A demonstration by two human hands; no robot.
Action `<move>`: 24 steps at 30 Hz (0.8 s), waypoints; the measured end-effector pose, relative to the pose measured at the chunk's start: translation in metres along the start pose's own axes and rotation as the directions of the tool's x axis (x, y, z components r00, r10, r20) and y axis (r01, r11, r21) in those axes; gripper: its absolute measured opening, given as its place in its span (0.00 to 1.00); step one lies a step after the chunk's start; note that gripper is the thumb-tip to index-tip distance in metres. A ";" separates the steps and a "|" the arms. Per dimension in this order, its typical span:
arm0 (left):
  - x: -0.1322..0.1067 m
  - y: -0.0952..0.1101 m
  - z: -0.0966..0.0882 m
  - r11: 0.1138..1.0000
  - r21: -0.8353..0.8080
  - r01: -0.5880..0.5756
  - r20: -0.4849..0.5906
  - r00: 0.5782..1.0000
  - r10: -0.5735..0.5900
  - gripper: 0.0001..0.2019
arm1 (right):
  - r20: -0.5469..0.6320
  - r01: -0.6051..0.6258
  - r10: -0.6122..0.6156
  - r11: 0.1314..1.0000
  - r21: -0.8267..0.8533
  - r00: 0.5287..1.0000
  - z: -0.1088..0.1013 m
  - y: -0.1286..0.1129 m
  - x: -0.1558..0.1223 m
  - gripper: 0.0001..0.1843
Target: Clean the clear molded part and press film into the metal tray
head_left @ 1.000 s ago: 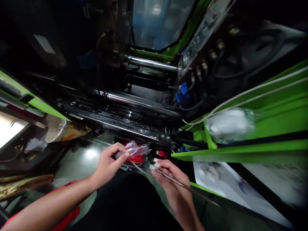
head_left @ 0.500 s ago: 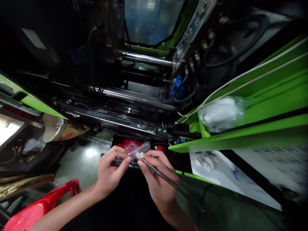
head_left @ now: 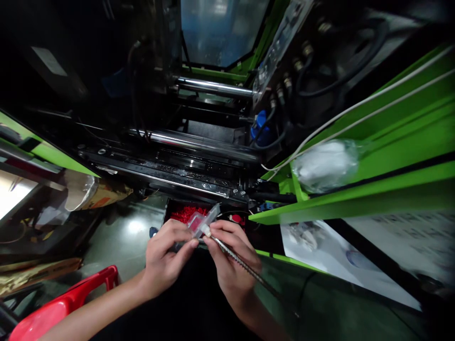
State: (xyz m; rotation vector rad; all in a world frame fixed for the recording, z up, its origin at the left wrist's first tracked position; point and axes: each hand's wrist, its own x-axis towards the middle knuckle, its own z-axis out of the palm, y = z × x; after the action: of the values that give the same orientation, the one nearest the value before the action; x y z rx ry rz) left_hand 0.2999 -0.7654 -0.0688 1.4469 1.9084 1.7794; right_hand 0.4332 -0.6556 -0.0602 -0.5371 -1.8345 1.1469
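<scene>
My left hand pinches a small clear plastic part between thumb and fingers, low in the middle of the view. My right hand is closed round a thin twisted metal rod whose white tip touches the clear part. Both hands meet just in front of a dark box of small red pieces. The rod's far end runs down to the right past my wrist.
A green machine frame runs along the right, with a clear bag of white stuff on its ledge. Chrome bars and black hoses lie ahead. A red stool stands lower left, printed paper lower right.
My right hand has come in to the left and brought the rod's tip up against the clear part. The view has shifted, and the red stool now shows more at lower left.
</scene>
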 end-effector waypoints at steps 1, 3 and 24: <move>0.000 -0.001 0.000 1.000 0.004 0.003 0.003 1.000 -0.003 0.10 | 0.001 0.002 -0.002 1.000 0.015 1.000 0.000 0.001 0.001 0.16; -0.001 -0.003 -0.001 1.000 0.000 0.014 0.012 1.000 -0.014 0.09 | 0.000 -0.006 0.006 0.999 0.047 1.000 0.001 0.003 0.003 0.17; 0.037 -0.009 -0.039 0.820 -0.256 0.512 0.092 0.857 -0.506 0.11 | 0.469 0.072 -0.139 0.985 0.158 0.872 0.017 0.025 0.033 0.16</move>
State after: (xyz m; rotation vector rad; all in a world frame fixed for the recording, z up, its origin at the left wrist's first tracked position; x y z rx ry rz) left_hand 0.2500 -0.7643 -0.0480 0.7567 1.7328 1.6637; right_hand 0.3994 -0.6282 -0.0702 -0.0653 -2.1481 1.4058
